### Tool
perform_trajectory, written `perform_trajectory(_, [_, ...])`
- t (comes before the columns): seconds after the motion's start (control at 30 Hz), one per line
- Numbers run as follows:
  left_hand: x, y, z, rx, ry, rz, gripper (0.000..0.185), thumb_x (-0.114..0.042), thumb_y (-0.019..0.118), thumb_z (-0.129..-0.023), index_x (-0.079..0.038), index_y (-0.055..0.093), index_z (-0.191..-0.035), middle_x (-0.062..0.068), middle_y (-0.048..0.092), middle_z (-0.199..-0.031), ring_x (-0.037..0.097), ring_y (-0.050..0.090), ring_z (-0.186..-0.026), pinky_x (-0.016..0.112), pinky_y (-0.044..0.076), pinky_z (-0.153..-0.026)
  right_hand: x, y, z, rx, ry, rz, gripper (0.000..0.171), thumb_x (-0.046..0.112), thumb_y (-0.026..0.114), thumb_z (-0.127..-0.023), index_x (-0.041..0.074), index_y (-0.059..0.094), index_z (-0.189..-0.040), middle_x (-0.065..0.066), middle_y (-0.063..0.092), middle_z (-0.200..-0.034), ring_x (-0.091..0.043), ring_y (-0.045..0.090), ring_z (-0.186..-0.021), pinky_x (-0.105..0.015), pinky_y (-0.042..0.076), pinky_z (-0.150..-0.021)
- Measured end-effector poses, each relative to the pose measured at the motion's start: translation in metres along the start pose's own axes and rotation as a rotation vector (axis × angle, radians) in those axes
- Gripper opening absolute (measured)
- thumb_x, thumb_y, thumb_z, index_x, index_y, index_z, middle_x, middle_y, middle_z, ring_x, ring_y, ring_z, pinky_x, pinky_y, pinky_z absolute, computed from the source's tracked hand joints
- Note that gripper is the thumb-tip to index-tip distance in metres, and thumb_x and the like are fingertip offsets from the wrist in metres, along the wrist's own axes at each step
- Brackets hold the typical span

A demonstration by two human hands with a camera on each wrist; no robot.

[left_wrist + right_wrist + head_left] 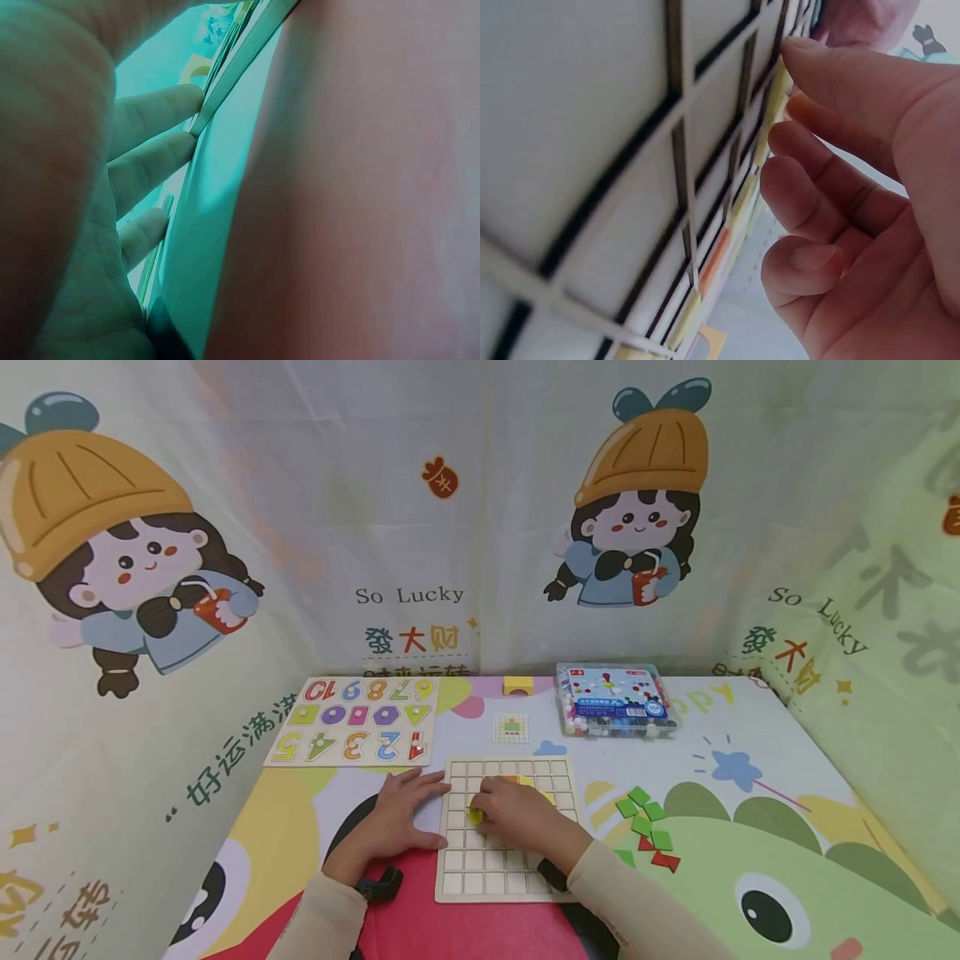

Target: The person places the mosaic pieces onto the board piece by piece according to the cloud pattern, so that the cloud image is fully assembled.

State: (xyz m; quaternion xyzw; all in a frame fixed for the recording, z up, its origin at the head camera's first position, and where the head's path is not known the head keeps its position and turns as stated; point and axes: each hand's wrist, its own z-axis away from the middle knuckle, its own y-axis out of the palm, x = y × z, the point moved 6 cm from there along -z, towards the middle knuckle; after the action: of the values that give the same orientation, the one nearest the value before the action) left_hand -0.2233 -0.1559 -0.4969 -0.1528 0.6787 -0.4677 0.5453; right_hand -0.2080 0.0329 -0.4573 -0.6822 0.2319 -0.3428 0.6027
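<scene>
A pale wooden grid board [474, 883] lies in front of me. My right hand [521, 814] is over it, its thumb and fingertips pinching a yellow tile [475, 816] at the left-middle squares. Part of that tile is hidden by the fingers. Along the board's upper rows sit an orange tile [510, 779] and yellow tiles [550, 797], partly covered by the hand; the right wrist view shows the orange tile [715, 262] in a line of yellow ones. My left hand [397, 814] is spread on the board's left side, fingertips and thumb at its edge.
Loose green tiles [641, 824] and red tiles [663, 861] lie right of the board. A small pattern card [512, 727] is above it. Farther back are a number puzzle [352, 720], a yellow arch block [518, 685] and a clear box of small parts [617, 700].
</scene>
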Motion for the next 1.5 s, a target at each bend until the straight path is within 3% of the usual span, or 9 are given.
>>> perform_trajectory(0.3, [-0.002, -0.001, 0.000, 0.007, -0.005, 0.010, 0.083, -0.041, 0.089, -0.077, -0.018, 0.060, -0.151, 0.005, 0.047, -0.165, 0.041, 0.024, -0.159, 0.073, 0.004, -0.128, -0.019, -0.025, 0.030, -0.036, 0.053, -0.096, 0.023, 0.024, 0.079, -0.096, 0.015, 0.078, -0.117, 0.001, 0.071, -0.111, -0.016, 0.067, -0.107, -0.036, 0.061, -0.091])
perform_trajectory(0.47, [0.000, -0.001, -0.001, 0.009, -0.008, 0.000, 0.084, -0.041, 0.089, -0.077, -0.019, 0.059, -0.152, 0.005, 0.047, -0.166, 0.040, 0.023, -0.160, 0.072, 0.004, -0.128, -0.040, -0.042, 0.060, -0.078, 0.129, -0.113, 0.026, 0.022, 0.081, -0.094, 0.012, 0.077, -0.117, 0.000, 0.072, -0.110, -0.017, 0.068, -0.104, -0.039, 0.062, -0.088])
perform_trajectory(0.77, [0.002, 0.000, -0.001, 0.003, -0.009, 0.002, 0.085, -0.043, 0.090, -0.077, -0.020, 0.058, -0.152, 0.004, 0.046, -0.166, 0.040, 0.023, -0.160, 0.073, 0.005, -0.128, -0.086, -0.069, 0.122, -0.159, 0.216, -0.168, 0.024, 0.018, 0.081, -0.094, 0.011, 0.076, -0.117, 0.001, 0.072, -0.106, -0.012, 0.064, -0.088, -0.032, 0.058, -0.076])
perform_trajectory(1.03, [0.005, 0.003, -0.001, 0.010, -0.001, -0.017, 0.086, -0.048, 0.088, -0.077, -0.021, 0.058, -0.153, 0.003, 0.045, -0.167, 0.040, 0.024, -0.160, 0.074, 0.004, -0.127, -0.124, -0.063, 0.167, -0.162, 0.317, -0.247, 0.025, 0.019, 0.081, -0.093, 0.011, 0.076, -0.117, 0.005, 0.071, -0.103, -0.003, 0.057, -0.083, -0.027, 0.052, -0.069])
perform_trajectory(1.3, [0.006, 0.005, -0.001, 0.010, -0.010, 0.003, 0.086, -0.047, 0.089, -0.077, -0.021, 0.058, -0.153, 0.003, 0.045, -0.167, 0.040, 0.022, -0.160, 0.073, 0.004, -0.128, -0.144, -0.058, 0.195, -0.279, 0.309, -0.237, 0.026, 0.012, 0.087, -0.086, 0.011, 0.078, -0.110, 0.005, 0.071, -0.100, 0.001, 0.052, -0.078, -0.026, 0.048, -0.065])
perform_trajectory(1.5, [0.006, 0.004, -0.002, 0.009, 0.002, -0.002, 0.085, -0.047, 0.089, -0.078, -0.020, 0.057, -0.153, 0.004, 0.045, -0.167, 0.041, 0.022, -0.160, 0.074, 0.003, -0.128, -0.157, -0.045, 0.205, -0.223, 0.334, -0.283, 0.027, 0.011, 0.086, -0.086, 0.010, 0.078, -0.112, 0.003, 0.072, -0.102, -0.001, 0.057, -0.080, -0.027, 0.052, -0.067])
